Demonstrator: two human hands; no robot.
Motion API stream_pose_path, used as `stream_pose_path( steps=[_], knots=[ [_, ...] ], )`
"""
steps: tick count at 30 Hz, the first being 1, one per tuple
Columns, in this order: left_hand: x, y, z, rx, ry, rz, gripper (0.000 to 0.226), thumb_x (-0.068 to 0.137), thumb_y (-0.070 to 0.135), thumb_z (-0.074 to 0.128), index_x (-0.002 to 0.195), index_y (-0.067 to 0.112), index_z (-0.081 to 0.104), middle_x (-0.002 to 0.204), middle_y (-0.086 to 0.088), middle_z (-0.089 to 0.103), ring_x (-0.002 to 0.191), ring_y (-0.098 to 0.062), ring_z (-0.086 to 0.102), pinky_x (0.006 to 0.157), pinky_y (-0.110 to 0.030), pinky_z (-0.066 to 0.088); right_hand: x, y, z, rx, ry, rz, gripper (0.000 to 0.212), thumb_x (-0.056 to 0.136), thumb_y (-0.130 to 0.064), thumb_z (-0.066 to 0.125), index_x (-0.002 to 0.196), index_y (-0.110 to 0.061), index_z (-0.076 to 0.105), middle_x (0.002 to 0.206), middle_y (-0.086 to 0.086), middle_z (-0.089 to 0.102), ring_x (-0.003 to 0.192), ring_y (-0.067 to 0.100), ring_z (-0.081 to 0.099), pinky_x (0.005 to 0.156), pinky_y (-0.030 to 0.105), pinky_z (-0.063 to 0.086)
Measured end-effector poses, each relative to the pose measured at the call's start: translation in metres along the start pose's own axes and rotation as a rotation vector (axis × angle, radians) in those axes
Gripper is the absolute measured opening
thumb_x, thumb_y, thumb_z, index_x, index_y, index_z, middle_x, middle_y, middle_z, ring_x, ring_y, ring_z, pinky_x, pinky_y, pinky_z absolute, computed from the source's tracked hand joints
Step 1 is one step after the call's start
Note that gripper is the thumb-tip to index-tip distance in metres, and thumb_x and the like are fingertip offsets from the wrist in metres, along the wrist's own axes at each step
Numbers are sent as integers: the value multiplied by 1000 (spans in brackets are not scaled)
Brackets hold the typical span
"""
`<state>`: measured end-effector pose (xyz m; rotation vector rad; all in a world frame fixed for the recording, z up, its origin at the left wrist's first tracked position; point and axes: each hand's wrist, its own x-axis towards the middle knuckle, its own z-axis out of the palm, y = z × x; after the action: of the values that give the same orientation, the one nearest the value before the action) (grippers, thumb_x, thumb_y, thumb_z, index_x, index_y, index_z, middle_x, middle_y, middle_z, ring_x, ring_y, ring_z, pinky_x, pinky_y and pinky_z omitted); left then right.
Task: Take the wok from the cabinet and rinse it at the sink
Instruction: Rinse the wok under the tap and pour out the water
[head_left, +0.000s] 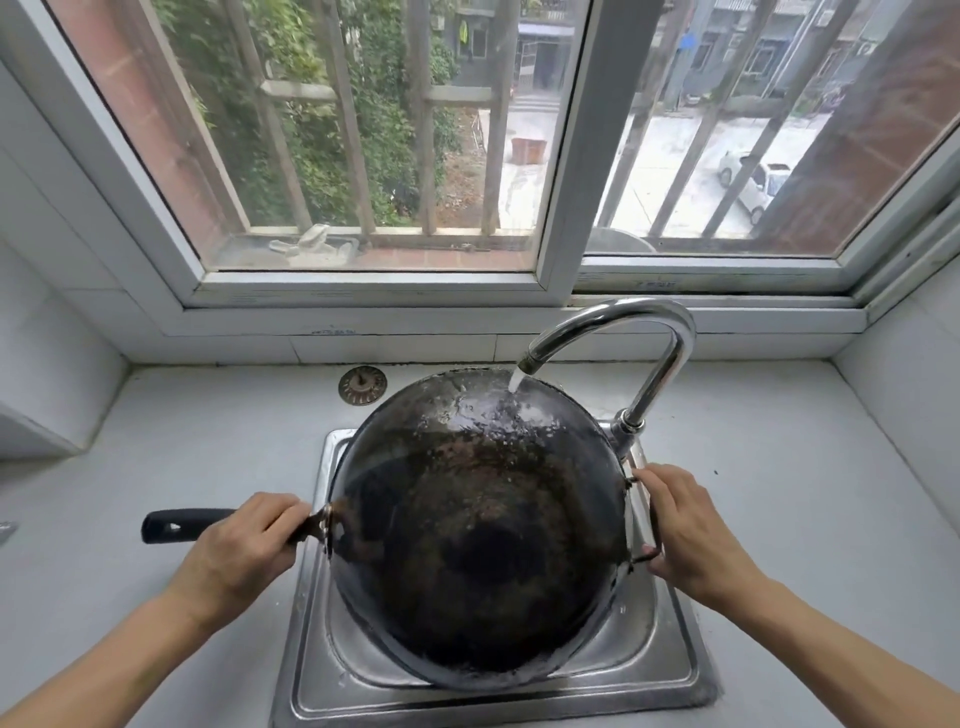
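Observation:
A large black wok (478, 530) with a rusty brown inside hangs over the steel sink (670, 670). My left hand (244, 545) grips its long black handle (176, 525) on the left. My right hand (691, 530) holds the small wire loop handle on the right rim. Water runs from the chrome tap (623, 332) onto the wok's far inner wall and spreads there. The wok hides most of the sink basin.
A round metal sink strainer (362, 384) lies on the white counter (182, 441) behind the sink. A barred window (395, 156) stands right behind the tap. White tiled walls close in on the left and right of the counter.

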<state>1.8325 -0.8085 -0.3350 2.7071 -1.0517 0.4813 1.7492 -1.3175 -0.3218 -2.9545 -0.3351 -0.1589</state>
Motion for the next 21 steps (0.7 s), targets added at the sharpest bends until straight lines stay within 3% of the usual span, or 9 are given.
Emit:
stream_pose_path(
  steps=[5, 11, 21],
  knots=[
    [1, 3, 3, 16, 0, -41, 25, 80, 9, 44, 95, 5, 64, 91, -6, 63, 78, -26, 61, 56, -37, 58, 0, -2, 0, 16, -1, 15, 107, 35, -5, 84, 132, -6, 38, 127, 12, 43, 114, 32, 44, 91, 39, 47],
    [-4, 3, 6, -3, -13, -113, 27, 79, 13, 40, 94, 7, 62, 89, -6, 63, 79, -25, 60, 50, -39, 56, 10, -6, -2, 14, 27, 12, 105, 36, -2, 80, 134, -3, 41, 130, 13, 43, 113, 32, 45, 96, 31, 35],
    [13, 9, 7, -22, -108, -146, 27, 77, 17, 41, 92, 8, 61, 90, -5, 62, 79, -28, 61, 46, -37, 54, 1, 4, 0, -16, 3, 50, 109, 37, -11, 87, 134, -3, 39, 129, 14, 44, 113, 34, 48, 92, 36, 41]
  ],
)
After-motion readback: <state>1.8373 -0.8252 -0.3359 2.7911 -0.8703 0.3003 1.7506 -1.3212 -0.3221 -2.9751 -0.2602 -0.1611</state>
